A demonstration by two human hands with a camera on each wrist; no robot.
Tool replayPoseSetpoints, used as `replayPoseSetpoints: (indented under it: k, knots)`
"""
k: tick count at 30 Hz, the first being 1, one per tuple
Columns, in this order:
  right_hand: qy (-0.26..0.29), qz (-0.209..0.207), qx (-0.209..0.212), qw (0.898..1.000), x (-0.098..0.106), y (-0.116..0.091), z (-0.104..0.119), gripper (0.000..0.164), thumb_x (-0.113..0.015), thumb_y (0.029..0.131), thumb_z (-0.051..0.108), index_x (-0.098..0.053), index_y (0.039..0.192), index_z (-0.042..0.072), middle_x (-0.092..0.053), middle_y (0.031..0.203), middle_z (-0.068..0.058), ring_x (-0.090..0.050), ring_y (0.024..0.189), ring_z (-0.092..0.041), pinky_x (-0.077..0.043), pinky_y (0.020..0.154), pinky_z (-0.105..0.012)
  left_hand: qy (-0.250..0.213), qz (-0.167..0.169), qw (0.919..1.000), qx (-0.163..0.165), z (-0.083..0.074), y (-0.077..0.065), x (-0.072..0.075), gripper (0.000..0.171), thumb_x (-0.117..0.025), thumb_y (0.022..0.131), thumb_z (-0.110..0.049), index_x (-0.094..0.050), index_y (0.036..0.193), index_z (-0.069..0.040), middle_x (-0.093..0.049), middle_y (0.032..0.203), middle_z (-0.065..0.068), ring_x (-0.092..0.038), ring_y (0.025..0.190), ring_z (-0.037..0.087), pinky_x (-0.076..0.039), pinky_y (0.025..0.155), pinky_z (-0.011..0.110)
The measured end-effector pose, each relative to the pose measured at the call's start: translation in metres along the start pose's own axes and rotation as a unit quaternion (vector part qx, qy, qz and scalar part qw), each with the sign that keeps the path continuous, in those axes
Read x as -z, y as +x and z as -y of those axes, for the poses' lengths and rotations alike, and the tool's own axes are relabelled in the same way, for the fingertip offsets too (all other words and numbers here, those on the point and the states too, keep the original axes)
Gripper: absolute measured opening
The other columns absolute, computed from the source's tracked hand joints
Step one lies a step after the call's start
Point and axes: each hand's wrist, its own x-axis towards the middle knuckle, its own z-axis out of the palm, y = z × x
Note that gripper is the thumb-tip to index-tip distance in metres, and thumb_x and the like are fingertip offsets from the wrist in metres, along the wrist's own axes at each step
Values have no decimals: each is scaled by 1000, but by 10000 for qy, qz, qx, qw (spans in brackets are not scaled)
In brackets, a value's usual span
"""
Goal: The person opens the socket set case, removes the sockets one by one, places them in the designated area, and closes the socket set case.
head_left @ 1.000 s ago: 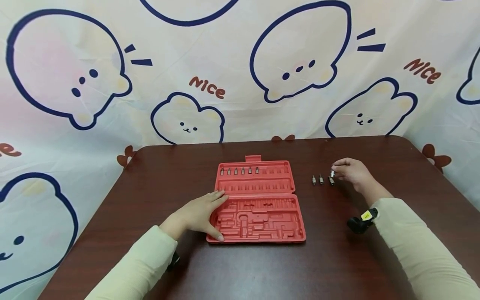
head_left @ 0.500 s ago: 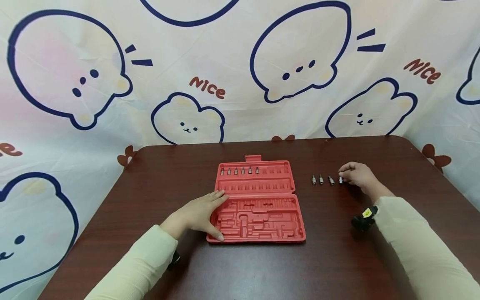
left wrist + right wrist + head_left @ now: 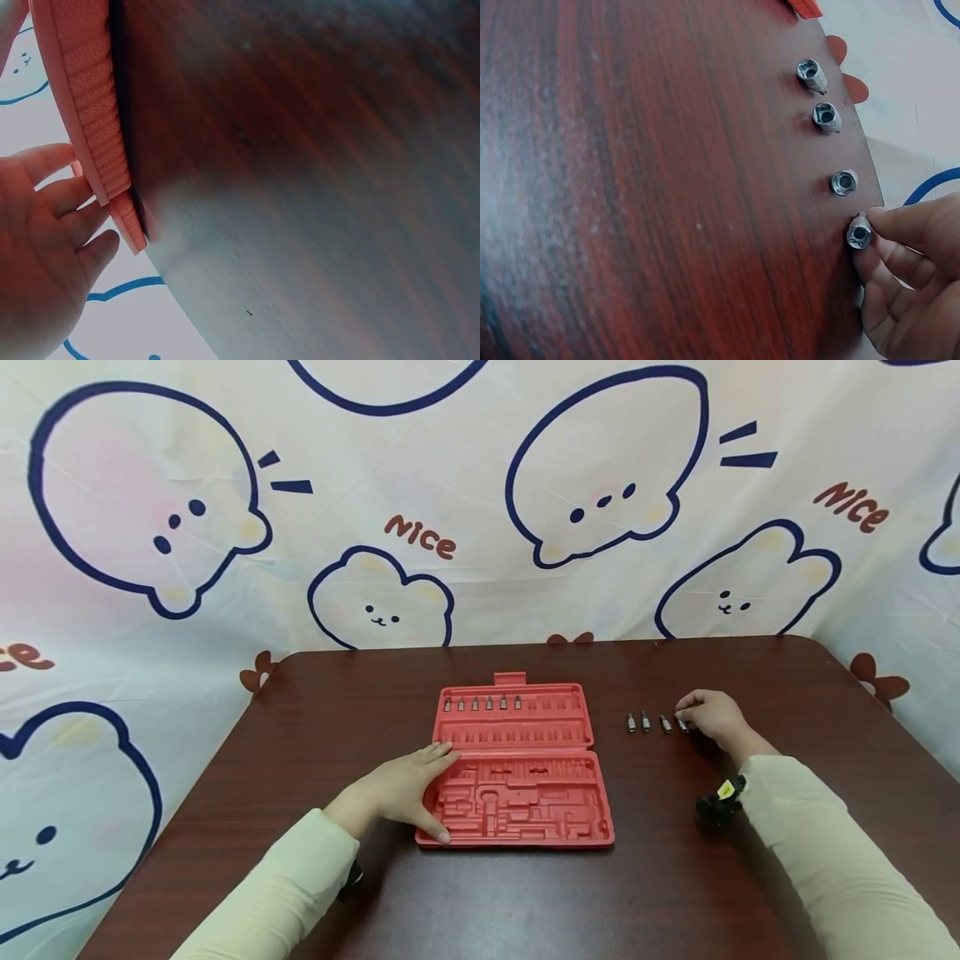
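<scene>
My right hand (image 3: 716, 720) pinches a small silvery bit socket (image 3: 859, 233) between thumb and fingertips, at the right end of a short row on the table. Beside it lie three similar sockets, the nearest socket (image 3: 844, 182) a little apart from the pinched one. A red plastic tool case (image 3: 517, 842) lies open and flat to the left of the row. My left hand (image 3: 401, 785) rests on the case's left edge, fingers spread, thumb near the front corner. From the left wrist view, its fingers (image 3: 75, 193) touch the case's ribbed side.
Several bit sockets (image 3: 489, 702) stand in the left slots of the case's far half. The near half has moulded recesses (image 3: 517, 802). The dark wooden table (image 3: 525, 902) ends at a patterned cloth (image 3: 480, 593) behind and to the sides.
My right hand has carried the bit socket from above the third one to the right and down onto the table, where it now lies tilted. My left hand stays on the case.
</scene>
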Motion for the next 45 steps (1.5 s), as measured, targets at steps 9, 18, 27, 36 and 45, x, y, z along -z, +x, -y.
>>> replayPoseSetpoints:
  k: [9,18,27,36,45]
  knots:
    - [16,-106,-3,9999,0,0,-2,21,-49,86,9,-54,97,-8,-56,88,-15,-52,72,-21,-41,61,-30,11,11,10000,46,0,1,-1,111,-69,49,-63,-26,137,-12,-18,142,4,-12,129,19,-23,97,42]
    - [307,-65,-61,9995,2,-2,3,26,-48,87,14,-51,100,-9,-53,91,-15,-51,76,-23,-42,64,-31,-28,21,10000,62,-1,1,0,110,-70,49,-62,-26,137,-12,-18,142,4,-12,129,19,-24,96,43]
    - [467,-57,107,9988,-1,-6,25,34,-44,90,20,-48,107,-9,-49,102,-22,-50,85,-28,-44,70,-33,-78,30,9999,112,-3,-1,1,110,-71,49,-60,-26,137,-12,-18,142,5,-12,129,19,-25,96,43]
    - [1007,328,247,9941,-21,-1,56,36,-44,90,21,-46,111,-8,-49,107,-25,-50,91,-30,-42,79,-39,-108,59,9998,156,-2,-1,1,109,-72,49,-59,-26,137,-12,-18,142,6,-12,129,20,-25,95,45]
    - [1674,597,73,9841,-54,3,85,33,-48,89,20,-47,110,-5,-49,109,-24,-50,96,-32,-40,84,-40,-179,106,9996,166,-3,-1,-1,109,-71,49,-60,-26,137,-14,-17,142,5,-12,129,20,-25,95,46]
